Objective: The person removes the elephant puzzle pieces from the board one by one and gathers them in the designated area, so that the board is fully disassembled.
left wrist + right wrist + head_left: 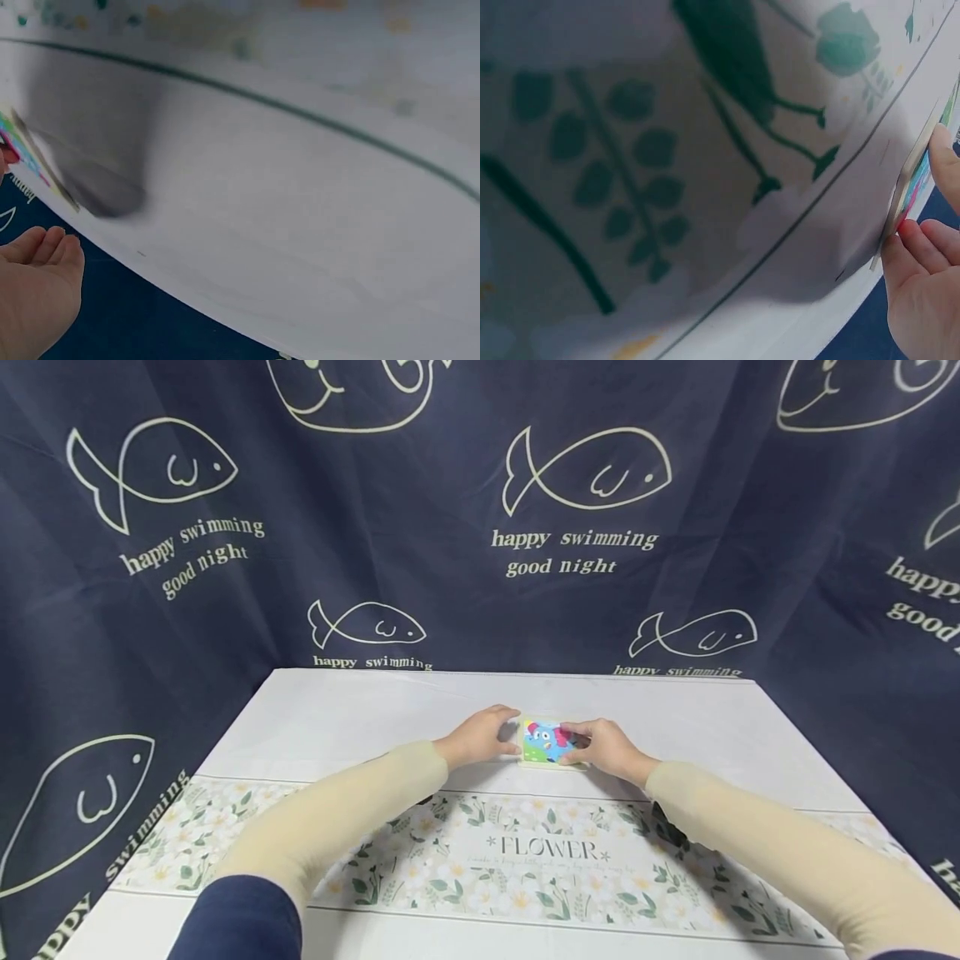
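Note:
A small flat picture board, with a blue cartoon creature on green and yellow and a pale rim, lies on the white part of the table. My right hand grips its right side, thumb low and forefinger high over the picture. In the right wrist view, the fingers of this hand come right up to the board's pale edge. My left hand is at the board's left side, thumb and fingers apart. The left wrist view shows that hand with bent fingers, apart from the board.
Under both forearms runs a floral band printed with "FLOWER" across the white tablecloth. Behind the table hangs a dark blue curtain with fish drawings and lettering. Pale sleeves cover both forearms.

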{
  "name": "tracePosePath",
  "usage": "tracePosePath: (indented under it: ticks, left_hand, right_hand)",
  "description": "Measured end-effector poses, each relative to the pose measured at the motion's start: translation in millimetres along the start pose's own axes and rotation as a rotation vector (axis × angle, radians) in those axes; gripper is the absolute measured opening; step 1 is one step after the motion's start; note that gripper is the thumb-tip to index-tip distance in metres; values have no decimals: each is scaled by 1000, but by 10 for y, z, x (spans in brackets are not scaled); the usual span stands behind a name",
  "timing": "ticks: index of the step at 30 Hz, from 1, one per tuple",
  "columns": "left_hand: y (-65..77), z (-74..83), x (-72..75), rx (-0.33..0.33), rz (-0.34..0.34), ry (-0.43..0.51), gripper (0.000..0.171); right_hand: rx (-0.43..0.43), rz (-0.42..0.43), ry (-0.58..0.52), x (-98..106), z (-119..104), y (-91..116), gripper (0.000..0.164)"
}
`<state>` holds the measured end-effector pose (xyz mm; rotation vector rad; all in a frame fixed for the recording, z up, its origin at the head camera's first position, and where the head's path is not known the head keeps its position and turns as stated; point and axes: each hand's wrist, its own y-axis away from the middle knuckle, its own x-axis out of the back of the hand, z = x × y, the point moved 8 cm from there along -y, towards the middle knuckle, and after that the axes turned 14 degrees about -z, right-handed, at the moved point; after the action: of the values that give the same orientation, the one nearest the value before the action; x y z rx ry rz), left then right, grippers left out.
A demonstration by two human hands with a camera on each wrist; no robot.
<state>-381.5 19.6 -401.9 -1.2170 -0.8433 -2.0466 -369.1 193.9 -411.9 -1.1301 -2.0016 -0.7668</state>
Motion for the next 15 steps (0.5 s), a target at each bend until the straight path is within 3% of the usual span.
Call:
tracePosePath:
  ticks: [9,15]
  left_hand:
    - [-181,-9,-31,11,-20,5,73]
    - [-273,-1,-9,30,-9,0,60]
  right_hand:
    - [-1,0,-1,-10,19,-15,66]
    - [7,4,19,18,14,-44,64]
